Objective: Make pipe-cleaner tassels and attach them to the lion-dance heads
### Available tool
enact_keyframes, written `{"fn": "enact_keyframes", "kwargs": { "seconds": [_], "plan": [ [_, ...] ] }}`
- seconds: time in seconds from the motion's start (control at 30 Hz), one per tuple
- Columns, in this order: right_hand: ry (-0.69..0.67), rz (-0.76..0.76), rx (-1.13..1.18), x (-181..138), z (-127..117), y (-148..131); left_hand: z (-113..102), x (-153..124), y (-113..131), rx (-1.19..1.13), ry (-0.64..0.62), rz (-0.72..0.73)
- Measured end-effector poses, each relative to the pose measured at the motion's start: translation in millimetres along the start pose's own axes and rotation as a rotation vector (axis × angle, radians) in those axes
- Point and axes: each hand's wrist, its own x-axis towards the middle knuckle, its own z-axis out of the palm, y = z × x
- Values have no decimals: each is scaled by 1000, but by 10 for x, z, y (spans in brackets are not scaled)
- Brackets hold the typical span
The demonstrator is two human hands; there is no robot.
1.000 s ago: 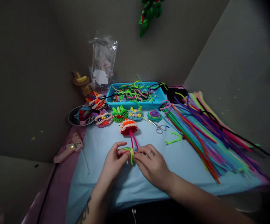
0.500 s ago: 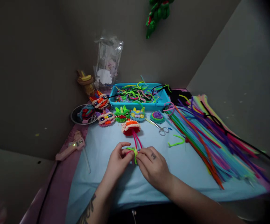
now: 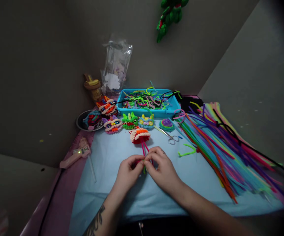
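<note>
Grey walls (image 3: 38,65) stand around a table spread with a pale blue cloth (image 3: 107,147), its purple covering showing along the left edge. At the far left lie a pink glue gun (image 3: 76,157) with its light on and, beyond it, a metal bowl (image 3: 79,124) holding coloured pieces, with a lidded cup (image 3: 94,87) behind. Next come a pink-and-purple face (image 3: 112,125), a green one (image 3: 130,121) and a blue-and-yellow one (image 3: 146,122) in a row; judging by their eyes and ears or horns, these look finished.

On the near side, the left hand (image 3: 129,172) has thumb and forefinger pinching a lime strand (image 3: 144,170), mostly hidden at the fingertips. Just beyond is the orange-and-white piece (image 3: 140,133), its red underside turned nearer, with pink stems (image 3: 143,149) running from it toward the hands. It seems only partly made: the body is shaped, while the stems and strand look yet to be secured. Facing the left, the right hand (image 3: 162,172) pinches at the same strand, thumb against forefinger; whether a knot has formed cannot be told.

Farther right are a blue tray (image 3: 144,112) of offcuts, scissors (image 3: 172,138), a bent green stem (image 3: 187,152) and a broad bundle of fuzzy stems (image 3: 214,149)
</note>
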Motion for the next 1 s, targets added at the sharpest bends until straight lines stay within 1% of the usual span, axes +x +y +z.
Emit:
{"fn": "enact_keyframes", "kwargs": {
  "seconds": [0.13, 0.3, 0.37, 0.43, 0.5, 0.67, 0.77, 0.93, 1.0],
  "plan": [
    [-22, 40, 52, 58, 12, -4, 0, 4, -4, 7, -13, 14],
    [-66, 163, 235, 98, -32, 5, 26, -22, -34, -25, 36, 0],
    [-44, 236, 311, 131, -63, 40, 29, -39, -44, -48, 59, -28],
    [6, 342, 379, 178, -71, 92, 23, -54, -52, -68, 76, -45],
    [20, 448, 458, 231, -41, 138, 12, -67, -59, -72, 80, -50],
    [-80, 619, 741, 331, 114, 117, -8, -84, -45, -64, 104, -48],
    [-65, 650, 812, 357, 164, 62, -1, -87, -5, -87, 129, -66],
    [-17, 650, 888, 392, 174, 33, -1, -77, 58, -88, 239, -95],
    [-22, 661, 918, 404, 173, 39, -6, -73, 69, -91, 255, -100]
  ]
}}
